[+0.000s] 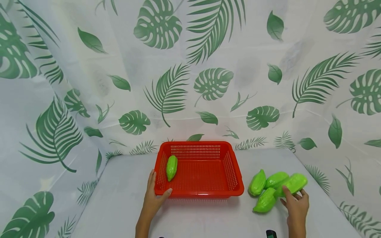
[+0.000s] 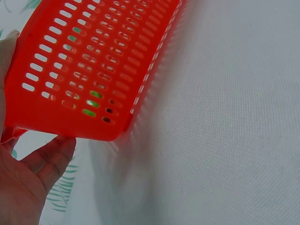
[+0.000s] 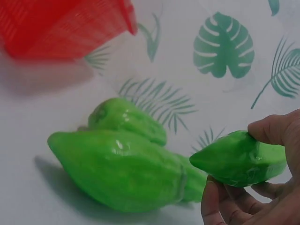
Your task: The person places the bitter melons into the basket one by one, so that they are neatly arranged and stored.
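Observation:
At its front-left corner, a red plastic basket (image 1: pixel 197 193) is gripped by my left hand (image 1: pixel 153 200). In the left wrist view the fingers (image 2: pixel 58 157) curl at the basket's rim, beside its slotted wall (image 2: pixel 89 70). One glossy green papaya-like fruit (image 1: pixel 171 168) lies inside, near the left wall. Out to the right, my right hand (image 1: pixel 297 206) holds another green fruit (image 3: pixel 239 161), thumb on one side and fingers on the other. Beside it several similar green fruits (image 3: pixel 117 171) lie grouped on the table; the held one overlaps them in the head view.
The basket and fruits stand on a white-covered table (image 1: pixel 119 198). Behind rises a white cloth wall (image 1: pixel 184 99) with green leaf prints, and similar cloth hangs at both sides. A small black object (image 1: pixel 271 234) shows at the bottom edge, left of my right forearm.

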`<state>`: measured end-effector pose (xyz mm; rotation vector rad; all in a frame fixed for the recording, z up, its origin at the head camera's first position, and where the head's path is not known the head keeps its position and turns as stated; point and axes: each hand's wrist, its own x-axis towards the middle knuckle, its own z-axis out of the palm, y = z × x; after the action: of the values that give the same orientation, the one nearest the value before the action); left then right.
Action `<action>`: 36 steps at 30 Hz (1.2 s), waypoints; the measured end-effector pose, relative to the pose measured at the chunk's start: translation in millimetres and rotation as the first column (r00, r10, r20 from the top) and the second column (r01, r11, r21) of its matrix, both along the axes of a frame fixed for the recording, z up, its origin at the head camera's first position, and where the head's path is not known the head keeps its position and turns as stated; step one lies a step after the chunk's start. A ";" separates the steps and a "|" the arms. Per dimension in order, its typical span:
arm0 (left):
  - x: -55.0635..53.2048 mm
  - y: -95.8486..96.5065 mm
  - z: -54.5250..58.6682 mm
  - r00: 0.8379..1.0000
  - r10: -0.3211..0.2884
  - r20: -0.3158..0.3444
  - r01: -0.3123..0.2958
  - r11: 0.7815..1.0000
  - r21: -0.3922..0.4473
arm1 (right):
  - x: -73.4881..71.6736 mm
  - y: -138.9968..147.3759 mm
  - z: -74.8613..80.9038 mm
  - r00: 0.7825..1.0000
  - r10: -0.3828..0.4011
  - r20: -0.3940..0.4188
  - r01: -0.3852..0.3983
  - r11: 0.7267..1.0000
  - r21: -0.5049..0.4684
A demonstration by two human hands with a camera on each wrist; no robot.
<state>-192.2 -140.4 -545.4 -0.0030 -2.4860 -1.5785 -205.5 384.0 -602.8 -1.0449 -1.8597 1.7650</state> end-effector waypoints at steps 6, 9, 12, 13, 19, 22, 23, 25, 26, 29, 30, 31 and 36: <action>-0.2 0.1 0.3 1.000 -0.005 0.000 0.005 1.000 -0.001 | 1.3 -12.9 21.8 0.994 0.056 -0.090 -0.051 0.997 0.055; -1.0 -0.9 0.8 1.000 -0.002 -0.005 0.002 1.000 -0.011 | 15.5 -42.4 63.6 0.984 0.127 -0.128 -0.120 0.991 0.060; -1.5 -1.5 1.9 1.000 0.000 -0.006 -0.001 1.000 -0.017 | 26.1 -69.7 99.6 0.972 0.186 -0.144 -0.181 0.983 0.043; -1.7 -1.6 1.9 1.000 0.002 -0.007 -0.002 1.000 -0.019 | 28.1 -76.3 108.5 0.968 0.210 -0.140 -0.206 0.978 0.040; -1.9 -1.0 0.9 1.000 0.010 0.010 -0.010 1.000 -0.018 | 15.4 -94.2 122.4 0.906 0.374 -0.199 -0.378 0.926 0.017; -1.8 -0.9 0.0 1.000 0.011 0.020 -0.011 1.000 -0.010 | 5.2 -103.1 126.1 0.861 0.455 -0.228 -0.466 0.885 0.008; -1.8 -1.0 -0.2 1.000 0.009 0.018 -0.009 1.000 -0.008 | 1.8 -106.3 126.9 0.849 0.478 -0.226 -0.487 0.873 0.015; -2.0 -0.8 -0.8 1.000 0.006 0.015 -0.006 1.000 -0.004 | -4.5 -112.8 128.0 0.824 0.524 -0.214 -0.528 0.848 0.041; -2.1 -0.8 -1.1 1.000 0.004 0.012 -0.004 1.000 -0.004 | -7.3 -116.1 128.3 0.814 0.543 -0.205 -0.545 0.837 0.054; -1.8 -0.3 -1.6 1.000 0.001 0.005 -0.001 1.000 -0.003 | -14.6 -126.5 130.0 0.786 0.587 -0.194 -0.586 0.807 0.066; -1.5 -0.1 -1.8 1.000 0.000 0.004 0.000 1.000 -0.002 | -16.8 -130.0 130.7 0.777 0.600 -0.189 -0.600 0.797 0.068; -1.1 0.2 -1.7 1.000 0.000 0.003 0.000 1.000 0.000 | -18.6 -133.5 131.4 0.769 0.612 -0.183 -0.612 0.788 0.064; 0.1 0.0 -1.4 1.000 -0.001 0.002 0.001 1.000 0.002 | -27.6 -152.9 135.1 0.728 0.669 -0.150 -0.671 0.740 0.039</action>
<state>-192.1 -140.4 -546.8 -0.0020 -2.4864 -1.5815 -233.1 231.1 -467.6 -0.1897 -2.2935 2.1558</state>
